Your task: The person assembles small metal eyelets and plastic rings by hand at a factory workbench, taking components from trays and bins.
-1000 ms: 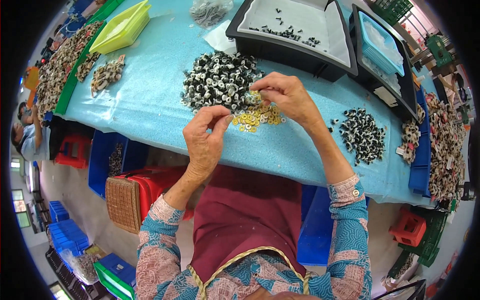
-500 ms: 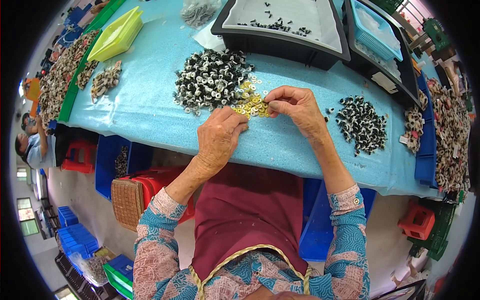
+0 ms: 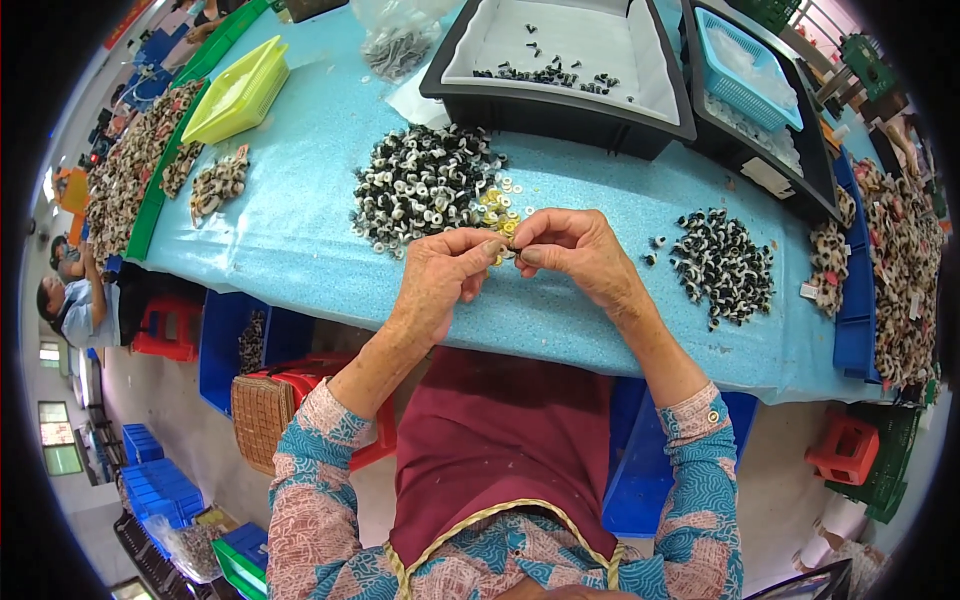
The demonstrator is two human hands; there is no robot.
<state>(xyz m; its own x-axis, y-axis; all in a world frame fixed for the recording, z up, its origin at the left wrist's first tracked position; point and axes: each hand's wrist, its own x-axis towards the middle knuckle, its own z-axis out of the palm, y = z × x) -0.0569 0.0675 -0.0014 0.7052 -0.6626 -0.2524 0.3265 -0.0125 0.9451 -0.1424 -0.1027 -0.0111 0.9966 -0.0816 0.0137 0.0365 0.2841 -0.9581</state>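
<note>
My left hand and my right hand meet fingertip to fingertip above the near part of the table. Both are closed in a pinch. A tiny dark piece shows at my right fingertips; what my left fingers hold is mostly hidden. Just beyond my hands lie yellow and white ring-shaped washers, partly covered by my fingers. They border a large heap of black and white small parts on the left. To the right of my right hand sits a smaller pile of black and white pieces.
A black tray with white lining holds loose black pegs. Beside it, a black bin contains a blue basket. A yellow-green basket and spotted plush pieces lie left; more plush fills a blue crate right. Another person sits far left.
My left hand has risen and moved right from the washers, and my right hand has shifted slightly left and toward me. Their fingertips now meet. The view has tilted slightly.
</note>
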